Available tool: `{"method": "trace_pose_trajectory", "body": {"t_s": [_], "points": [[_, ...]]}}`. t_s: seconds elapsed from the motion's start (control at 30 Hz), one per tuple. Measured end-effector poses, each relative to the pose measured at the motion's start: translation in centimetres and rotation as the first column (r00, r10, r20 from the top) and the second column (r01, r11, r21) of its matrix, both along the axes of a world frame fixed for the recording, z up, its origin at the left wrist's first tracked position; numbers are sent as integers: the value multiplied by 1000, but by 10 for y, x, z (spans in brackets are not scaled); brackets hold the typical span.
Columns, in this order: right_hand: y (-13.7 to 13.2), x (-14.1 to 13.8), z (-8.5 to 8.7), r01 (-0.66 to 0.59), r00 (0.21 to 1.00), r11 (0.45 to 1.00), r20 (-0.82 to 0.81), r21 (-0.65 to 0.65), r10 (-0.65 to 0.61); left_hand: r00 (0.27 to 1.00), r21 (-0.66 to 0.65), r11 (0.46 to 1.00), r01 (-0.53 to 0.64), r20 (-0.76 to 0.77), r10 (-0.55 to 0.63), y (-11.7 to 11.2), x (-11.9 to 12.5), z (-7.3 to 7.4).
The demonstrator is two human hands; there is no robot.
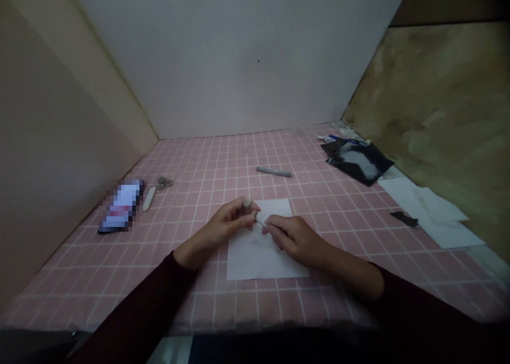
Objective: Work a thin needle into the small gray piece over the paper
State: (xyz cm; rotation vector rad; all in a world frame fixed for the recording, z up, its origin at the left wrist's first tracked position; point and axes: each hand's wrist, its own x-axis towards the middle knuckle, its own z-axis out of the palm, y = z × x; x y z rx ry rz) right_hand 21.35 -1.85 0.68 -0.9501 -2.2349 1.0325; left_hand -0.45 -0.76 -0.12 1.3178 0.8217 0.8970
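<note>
Left hand [225,227] and right hand [295,239] up close, fingertips pinching a thin pale stick [260,222] over a paper sheet [258,256]; off right, black pouch [358,161], white patch, contents unclear.

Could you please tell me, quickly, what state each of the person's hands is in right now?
Left hand: closed, fingers curled; whether it holds anything cannot be told.
Right hand: closed, holding a thin whitish stick.
</note>
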Motion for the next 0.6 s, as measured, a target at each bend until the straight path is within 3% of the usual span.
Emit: {"method": "trace_pose_trajectory", "body": {"t_s": [0.23,0.47,0.6], "points": [[4,0,-8,6,994,994,109,112,-18,995,-88,996,8,98,1,3,0,-4],[4,1,-13,-7,987,988,158,156,-18,997,-58,998,-8,75,12,3,0,-4],[4,1,-16,-19,986,986,168,168,-10,996,-123,992,8,88,3,5,-1,-8]]}}
